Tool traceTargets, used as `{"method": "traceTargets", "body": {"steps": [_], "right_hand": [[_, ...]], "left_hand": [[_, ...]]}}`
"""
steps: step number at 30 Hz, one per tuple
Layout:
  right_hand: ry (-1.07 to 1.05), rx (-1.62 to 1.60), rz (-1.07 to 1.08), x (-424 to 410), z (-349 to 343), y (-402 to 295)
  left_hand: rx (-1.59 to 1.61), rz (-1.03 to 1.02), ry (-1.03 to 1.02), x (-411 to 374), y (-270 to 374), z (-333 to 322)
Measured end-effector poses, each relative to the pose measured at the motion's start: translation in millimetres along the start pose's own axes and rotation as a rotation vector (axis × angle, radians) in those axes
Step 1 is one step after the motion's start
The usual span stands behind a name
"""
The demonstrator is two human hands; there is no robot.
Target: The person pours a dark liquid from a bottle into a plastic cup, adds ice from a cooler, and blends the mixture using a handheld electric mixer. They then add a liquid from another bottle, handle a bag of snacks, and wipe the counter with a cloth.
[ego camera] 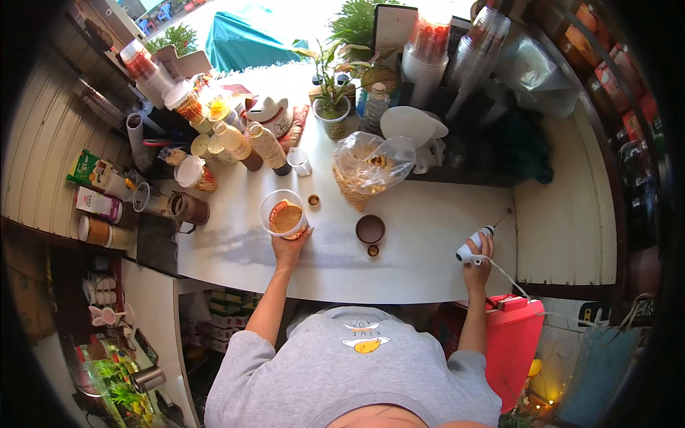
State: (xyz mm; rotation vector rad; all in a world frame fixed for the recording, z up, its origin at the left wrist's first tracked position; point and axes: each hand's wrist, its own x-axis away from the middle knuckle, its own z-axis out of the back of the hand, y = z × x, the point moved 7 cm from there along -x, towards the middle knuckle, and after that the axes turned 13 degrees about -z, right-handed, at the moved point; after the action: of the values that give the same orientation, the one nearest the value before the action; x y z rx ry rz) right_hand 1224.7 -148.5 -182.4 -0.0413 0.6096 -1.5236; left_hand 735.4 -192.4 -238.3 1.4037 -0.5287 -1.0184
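Note:
My left hand (289,247) is closed around a clear plastic cup (283,214) with a light brown drink in it, at the left middle of the white counter (321,275). At the right side, my right hand (478,262) grips a white corded handheld milk frother (474,244), its thin wand pointing up and right towards the side wall. Between my hands stands a round brown container (370,230), with a small brown cap or cup (373,251) just below it. Another small round cap or cup (313,200) lies right of the plastic cup.
Behind are a plastic bag of light brown pieces (369,166), two bottles (267,147), a small white cup (299,161) and a potted plant (333,115). A brown pitcher (190,208) stands left. Stacked cups (425,59) line the back. The frother's cord runs over a red cooler (508,342).

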Motion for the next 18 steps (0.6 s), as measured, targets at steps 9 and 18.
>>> {"method": "traceTargets", "body": {"steps": [9,18], "right_hand": [[-0.008,0.004,-0.297,23,-31,4],[0.212,-0.131,-0.435,69,-28,-153]], "left_hand": [[0.035,-0.094,-0.251,-13,-1,19],[-0.011,0.023,-0.160,-30,-15,120]]}}
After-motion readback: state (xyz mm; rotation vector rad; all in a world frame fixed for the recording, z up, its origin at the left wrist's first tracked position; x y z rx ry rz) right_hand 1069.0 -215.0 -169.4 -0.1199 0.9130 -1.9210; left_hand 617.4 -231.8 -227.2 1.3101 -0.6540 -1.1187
